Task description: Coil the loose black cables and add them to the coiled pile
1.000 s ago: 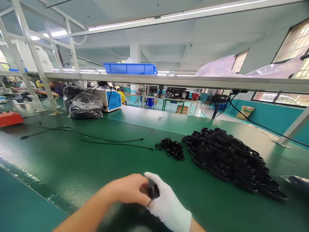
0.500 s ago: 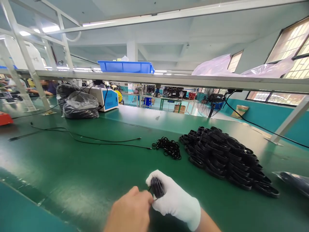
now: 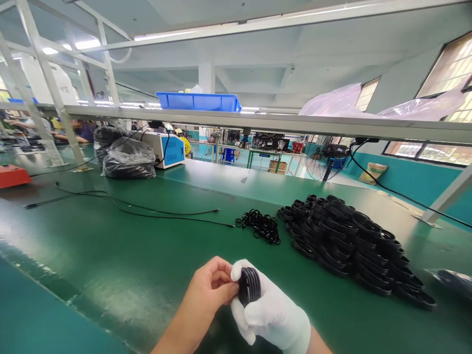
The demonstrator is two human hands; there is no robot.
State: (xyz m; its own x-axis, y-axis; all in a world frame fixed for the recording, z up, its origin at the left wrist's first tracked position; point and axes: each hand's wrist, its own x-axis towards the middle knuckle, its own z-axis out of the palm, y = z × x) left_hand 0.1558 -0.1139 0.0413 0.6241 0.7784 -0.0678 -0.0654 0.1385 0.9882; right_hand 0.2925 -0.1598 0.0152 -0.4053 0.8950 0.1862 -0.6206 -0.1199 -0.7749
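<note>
My right hand (image 3: 273, 307), in a white glove, is wrapped round a small coiled black cable (image 3: 250, 286) above the front part of the green table. The coil's loops lie side by side and face up between gloved thumb and fingers. My bare left hand (image 3: 212, 287) pinches at the coil's left side, thumb and fingertips against it; the exact bit between the fingertips is hidden. Beyond my hands lies a small heap of black rings (image 3: 261, 226). To its right is a big pile of coiled black cables (image 3: 342, 241).
Two loose black cables (image 3: 147, 210) stretch across the table's left part. Farther back sit bagged dark goods (image 3: 129, 160) and a white-and-blue machine (image 3: 171, 150). Overhead, a shelf (image 3: 265, 119) carries a blue bin (image 3: 199, 102). A plastic-wrapped bundle (image 3: 452, 282) lies at the right edge.
My left hand has shifted up and right, closer against the coil, with its fingers now in clearer view. The right hand still holds the coil, turned slightly. The camera view has swung a little left.
</note>
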